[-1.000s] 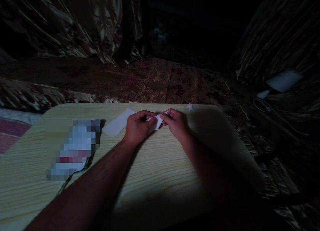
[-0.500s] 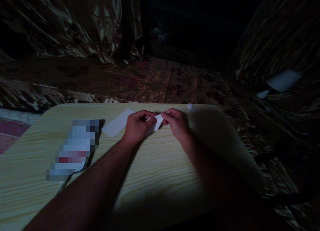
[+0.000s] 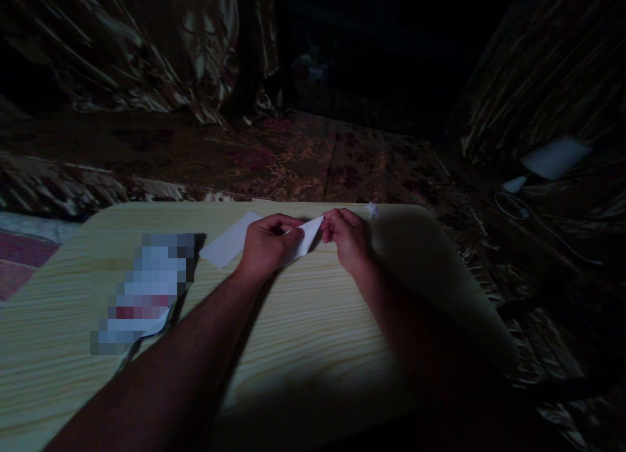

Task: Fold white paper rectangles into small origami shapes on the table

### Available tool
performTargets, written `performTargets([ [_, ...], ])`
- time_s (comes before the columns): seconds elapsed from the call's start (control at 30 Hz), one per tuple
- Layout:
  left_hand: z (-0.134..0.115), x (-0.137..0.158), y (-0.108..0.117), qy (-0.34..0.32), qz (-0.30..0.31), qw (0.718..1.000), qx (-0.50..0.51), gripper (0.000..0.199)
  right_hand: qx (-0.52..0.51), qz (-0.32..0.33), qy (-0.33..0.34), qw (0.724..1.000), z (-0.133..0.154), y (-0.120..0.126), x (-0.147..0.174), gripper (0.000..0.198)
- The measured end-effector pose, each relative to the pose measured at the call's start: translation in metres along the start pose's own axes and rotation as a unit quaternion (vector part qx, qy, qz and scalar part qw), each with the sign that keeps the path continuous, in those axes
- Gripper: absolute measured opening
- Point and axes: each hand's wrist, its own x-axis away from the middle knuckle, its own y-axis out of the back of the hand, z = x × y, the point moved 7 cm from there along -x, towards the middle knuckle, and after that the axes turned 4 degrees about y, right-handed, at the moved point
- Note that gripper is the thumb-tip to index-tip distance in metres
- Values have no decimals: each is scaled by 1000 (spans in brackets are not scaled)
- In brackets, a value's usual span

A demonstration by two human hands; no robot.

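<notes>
A white sheet of paper [image 3: 308, 238] with a folded, pointed end is between my hands, just over the wooden table [image 3: 313, 328]. My left hand [image 3: 268, 242] is closed on it, thumb on top and fingers behind. At the paper's pointed tip, the closed fingertips of my right hand [image 3: 346, 235] pinch the corner. Another white piece of paper [image 3: 229, 240] lies flat on the table, partly hidden behind my left hand. Beyond my right hand, near the far edge, sits a small white folded paper star [image 3: 372, 209].
A phone-like object [image 3: 151, 289], its face pixelated, lies left of my left forearm. Past the table's far edge spreads a patterned carpet [image 3: 293, 152]. A white lamp [image 3: 555, 158] with a cable stands on the dark floor at right. Curtains hang behind.
My right hand's thumb has shifted off the paper's upper face toward its tip, so more of the pointed end shows. My left hand has barely moved.
</notes>
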Motion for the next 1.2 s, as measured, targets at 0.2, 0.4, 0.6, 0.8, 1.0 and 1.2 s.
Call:
performTargets([
  [0.2, 0, -1, 0, -3, 4, 1000, 16, 22, 79, 82, -9, 993, 0, -14, 5, 28],
  [0.4, 1, 0, -1, 0, 0, 1000, 9, 21, 71, 57, -1, 996, -1, -11, 5, 23],
  [0.6, 1, 0, -3, 2, 14, 1000, 3, 23, 68, 49, 2, 996, 2, -8, 5, 21],
  [0.8, 1, 0, -2, 6, 7, 1000, -3, 22, 27, -2, 34, 999, 3, 1, -1, 15],
  [1.0, 2, 0, 1, 9, -12, 1000, 15, 22, 51, 39, -5, 998, -2, -7, 0, 18],
  [1.2, 4, -1, -1, 11, 1, 999, 47, 25, 122, 76, -10, 990, -3, -15, 5, 22],
])
